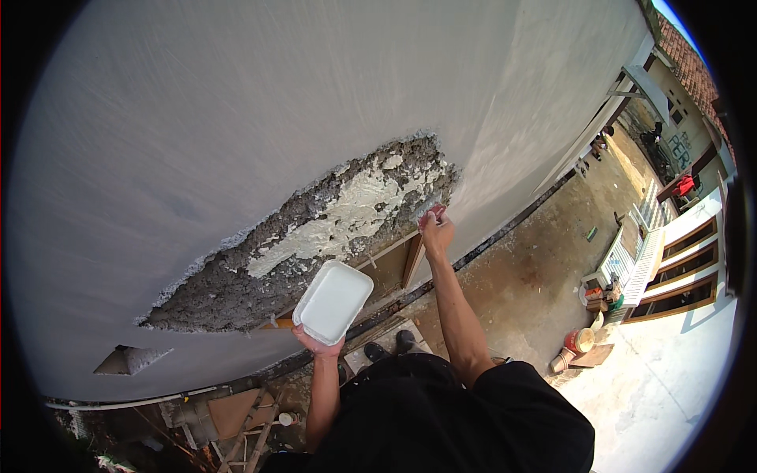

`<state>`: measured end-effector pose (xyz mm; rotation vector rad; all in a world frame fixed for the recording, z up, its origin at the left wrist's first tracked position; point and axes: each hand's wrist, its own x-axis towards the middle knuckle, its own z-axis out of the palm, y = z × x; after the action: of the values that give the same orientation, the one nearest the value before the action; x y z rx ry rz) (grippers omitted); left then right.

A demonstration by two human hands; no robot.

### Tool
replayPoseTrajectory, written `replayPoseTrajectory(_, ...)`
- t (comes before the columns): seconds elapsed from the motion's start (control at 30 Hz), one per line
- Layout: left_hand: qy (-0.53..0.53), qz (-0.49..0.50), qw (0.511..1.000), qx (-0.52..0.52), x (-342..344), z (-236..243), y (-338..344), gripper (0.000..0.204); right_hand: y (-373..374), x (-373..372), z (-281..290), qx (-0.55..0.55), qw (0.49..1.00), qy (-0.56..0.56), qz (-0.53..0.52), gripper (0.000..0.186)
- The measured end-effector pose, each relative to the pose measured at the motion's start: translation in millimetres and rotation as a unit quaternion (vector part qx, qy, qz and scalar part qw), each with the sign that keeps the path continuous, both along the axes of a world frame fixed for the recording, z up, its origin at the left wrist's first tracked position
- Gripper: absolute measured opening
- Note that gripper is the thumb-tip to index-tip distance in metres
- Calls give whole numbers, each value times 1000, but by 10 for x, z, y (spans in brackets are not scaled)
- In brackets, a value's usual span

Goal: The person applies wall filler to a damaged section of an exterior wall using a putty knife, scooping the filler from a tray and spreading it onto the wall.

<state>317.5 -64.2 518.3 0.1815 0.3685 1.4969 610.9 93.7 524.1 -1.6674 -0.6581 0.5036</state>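
You stand in a black shirt (441, 418) against a smooth grey wall (236, 102), your two bare hands raised before a long, jagged patch of exposed rough mortar (209, 293). Cream-white plaster (339, 217) lies in uneven smears across the middle and upper right of that hollow, while its lower left end shows bare, dark and coarse.

Your left hand (319, 340) pinches the near corner of a white rectangular tray (336, 303), held tilted just below the patch with its open side toward you; whether the white inside is all tray or partly paste, you cannot tell from here. Your right hand (438, 234), fingers closed around a small red hand tool (433, 214), is at the patch's lower right edge; the tool's working edge is too small to make out.

Beneath the patch, close to your right hand, runs a wooden frame (412, 260), and a small angular hole (130, 360) opens at the wall's lower left. Your dark shoes (405, 340) show below the tray. Across the concrete yard (520, 276), a red bucket (581, 340) lies near a white building with wood-framed windows (690, 268).
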Motion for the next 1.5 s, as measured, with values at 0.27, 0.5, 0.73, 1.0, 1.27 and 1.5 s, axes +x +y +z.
replayPoseTrajectory(0.27, -2, 2, 1000, 5, -14, 5, -54, 78, 41, -498, 568, -21, 997, -75, 2, 23)
replayPoseTrajectory(0.5, 1, -1, 1000, -4, 27, 34, -43, 78, -70, -816, 782, 64, 969, -237, 16, 20)
replayPoseTrajectory(0.73, -14, 13, 999, -26, 32, 24, -14, 82, -905, -406, 1172, 80, 978, 74, 180, 16)
replayPoseTrajectory(1.0, 7, 14, 999, -51, 93, -129, -11, 85, -1805, -757, 1285, -72, 910, 221, 344, 10)
replayPoseTrajectory(1.27, 2, -1, 999, -41, 282, -52, -13, 82, -1839, -1047, 1007, -79, 917, 272, 282, 10)
replayPoseTrajectory(1.5, 16, 4, 999, -46, 312, -83, -18, 83, -1617, -770, 1085, -144, 903, 189, 357, 10)
